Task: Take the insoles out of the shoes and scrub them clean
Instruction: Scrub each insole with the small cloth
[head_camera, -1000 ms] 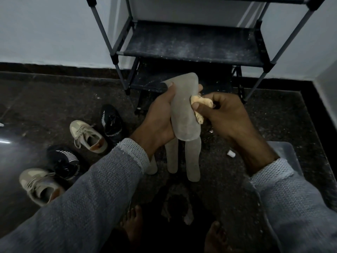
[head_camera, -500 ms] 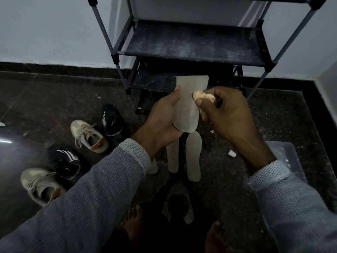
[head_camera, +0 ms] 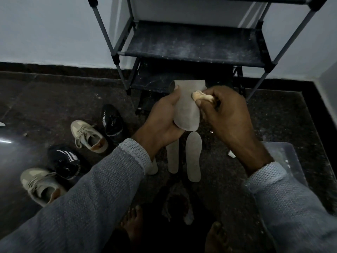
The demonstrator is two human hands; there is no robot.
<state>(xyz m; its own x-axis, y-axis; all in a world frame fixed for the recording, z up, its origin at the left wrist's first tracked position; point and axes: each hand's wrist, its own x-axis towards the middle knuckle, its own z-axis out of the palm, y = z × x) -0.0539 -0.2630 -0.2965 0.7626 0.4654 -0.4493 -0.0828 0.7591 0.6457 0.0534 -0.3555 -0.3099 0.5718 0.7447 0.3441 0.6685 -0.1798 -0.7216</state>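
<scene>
Insole (head_camera: 187, 108) bends in my left hand (head_camera: 164, 115) above the rack's foot; right fingers (head_camera: 209, 105) pinching the cloth (head_camera: 201, 95) could crease it.

Left hand (head_camera: 164, 114) gripping grey insole (head_camera: 187, 105), right hand (head_camera: 228, 114) pressing pale cloth (head_camera: 200, 95) against it

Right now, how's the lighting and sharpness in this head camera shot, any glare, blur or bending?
Head view: dim overall, bluish cast; a glare streak on the glossy floor at the left edge; the shoe rack poles splay outward from wide-angle distortion; the right hand and its cloth look slightly soft; the left hand and held insole read clearly.
</scene>
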